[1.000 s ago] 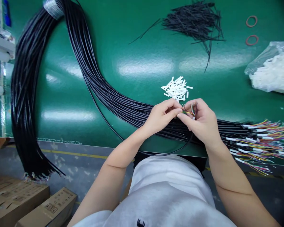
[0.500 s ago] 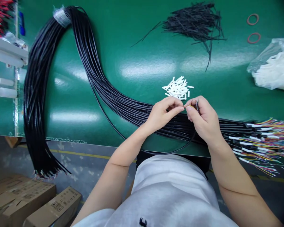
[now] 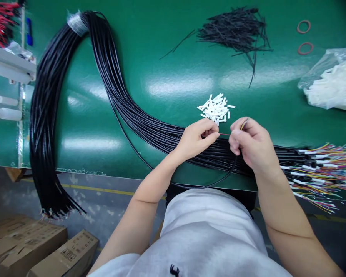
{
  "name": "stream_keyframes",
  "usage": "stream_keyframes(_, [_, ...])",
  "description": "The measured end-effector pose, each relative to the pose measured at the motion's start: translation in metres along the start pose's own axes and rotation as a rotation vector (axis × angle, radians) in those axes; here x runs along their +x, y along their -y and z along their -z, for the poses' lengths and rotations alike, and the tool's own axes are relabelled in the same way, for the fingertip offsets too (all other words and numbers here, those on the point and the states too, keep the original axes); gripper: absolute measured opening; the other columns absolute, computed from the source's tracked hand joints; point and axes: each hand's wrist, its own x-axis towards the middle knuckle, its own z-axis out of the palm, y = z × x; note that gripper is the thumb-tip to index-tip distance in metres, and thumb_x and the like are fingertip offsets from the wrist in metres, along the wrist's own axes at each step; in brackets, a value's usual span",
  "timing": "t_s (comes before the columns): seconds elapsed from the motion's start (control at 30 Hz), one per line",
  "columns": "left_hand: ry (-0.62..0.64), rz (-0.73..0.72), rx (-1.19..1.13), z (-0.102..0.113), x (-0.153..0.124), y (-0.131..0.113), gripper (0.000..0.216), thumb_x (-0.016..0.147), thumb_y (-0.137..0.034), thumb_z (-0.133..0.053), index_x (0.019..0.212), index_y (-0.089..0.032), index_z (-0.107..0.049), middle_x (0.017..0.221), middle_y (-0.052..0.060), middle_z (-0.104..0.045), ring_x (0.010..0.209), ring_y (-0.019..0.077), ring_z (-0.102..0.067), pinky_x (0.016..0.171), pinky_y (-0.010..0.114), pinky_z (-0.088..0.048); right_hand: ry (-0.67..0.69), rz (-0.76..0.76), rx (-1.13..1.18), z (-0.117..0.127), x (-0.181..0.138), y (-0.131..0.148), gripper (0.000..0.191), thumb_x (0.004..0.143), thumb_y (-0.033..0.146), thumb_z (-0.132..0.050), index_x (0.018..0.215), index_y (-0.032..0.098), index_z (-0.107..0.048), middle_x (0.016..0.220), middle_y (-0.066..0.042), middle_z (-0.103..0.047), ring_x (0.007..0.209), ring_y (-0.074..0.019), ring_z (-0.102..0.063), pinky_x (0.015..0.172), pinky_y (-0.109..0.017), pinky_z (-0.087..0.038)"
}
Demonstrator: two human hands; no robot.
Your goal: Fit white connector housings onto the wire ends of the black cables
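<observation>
Between my two hands a thin red wire (image 3: 225,134) is drawn straight. My left hand (image 3: 198,137) pinches its left end between thumb and fingertips. My right hand (image 3: 250,144) is closed around the end of one black cable (image 3: 230,173), and several coloured wires (image 3: 243,124) stick up out of its fingers. That cable loops down past the table edge and back to the left. Under both hands runs a thick bundle of black cables (image 3: 150,125). Just beyond my left hand lies a pile of short white sleeves (image 3: 215,107).
Fanned coloured wire ends (image 3: 328,169) spread at the right. Black thin strips (image 3: 233,29) are heaped at the back, near two reddish rings (image 3: 303,26) and a plastic bag of white pieces (image 3: 331,84). Cardboard boxes (image 3: 66,254) stand on the floor at left.
My hands have moved apart, the right one shifting to the right. A red wire now shows stretched between them, where the fingertips were almost touching before.
</observation>
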Motion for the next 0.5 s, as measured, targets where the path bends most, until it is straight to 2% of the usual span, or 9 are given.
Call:
stream_keyframes(0.1, [-0.012, -0.006, 0.016, 0.002, 0.000, 0.001, 0.016, 0.091, -0.025, -0.065, 0.077, -0.020, -0.058, 0.076, -0.003, -0.056, 0.070, 0.0105, -0.050, 0.065, 0.025, -0.039, 0.040, 0.020, -0.241, 0.000, -0.002, 0.001, 0.013, 0.084, 0.020, -0.074, 0.087, 0.024, -0.061, 0.061, 0.010, -0.049, 0.042, -0.0077, -0.050, 0.043, -0.023, -0.041])
stream_keyframes(0.2, [-0.013, -0.020, 0.053, 0.008, 0.000, 0.002, 0.018, 0.093, -0.025, -0.065, 0.077, -0.020, -0.058, 0.076, -0.003, -0.056, 0.070, 0.0106, -0.050, 0.066, 0.025, -0.039, 0.007, 0.091, -0.418, -0.003, -0.001, 0.001, 0.005, 0.086, 0.018, -0.071, 0.087, 0.022, -0.067, 0.074, 0.005, -0.059, 0.046, -0.0080, -0.058, 0.045, -0.024, -0.047])
stream_keyframes(0.33, [0.074, -0.019, 0.139, 0.016, 0.003, 0.006, 0.016, 0.098, -0.026, -0.063, 0.083, -0.019, -0.061, 0.081, -0.002, -0.060, 0.075, 0.0111, -0.053, 0.071, 0.025, -0.041, -0.071, 0.176, -0.499, -0.005, 0.001, -0.005, 0.009, 0.086, 0.015, -0.070, 0.080, 0.021, -0.067, 0.087, 0.001, -0.061, 0.048, -0.0077, -0.058, 0.042, -0.025, -0.049])
stream_keyframes(0.43, [0.021, 0.021, 0.245, 0.013, 0.007, 0.011, 0.009, 0.099, -0.021, -0.061, 0.090, -0.019, -0.062, 0.086, -0.001, -0.063, 0.080, 0.0124, -0.056, 0.076, 0.026, -0.041, -0.088, 0.231, -0.554, -0.004, 0.001, -0.008, 0.009, 0.088, 0.015, -0.071, 0.081, 0.022, -0.069, 0.087, 0.001, -0.062, 0.050, -0.0086, -0.057, 0.043, -0.026, -0.050])
stream_keyframes(0.5, [-0.024, 0.073, 0.370, 0.006, 0.011, 0.014, 0.003, 0.098, -0.020, -0.064, 0.097, -0.019, -0.062, 0.091, 0.001, -0.065, 0.086, 0.0150, -0.058, 0.078, 0.028, -0.041, -0.143, 0.290, -0.587, -0.003, 0.001, -0.008, 0.012, 0.090, 0.016, -0.071, 0.080, 0.023, -0.069, 0.086, 0.000, -0.064, 0.054, -0.0106, -0.057, 0.051, -0.029, -0.051])
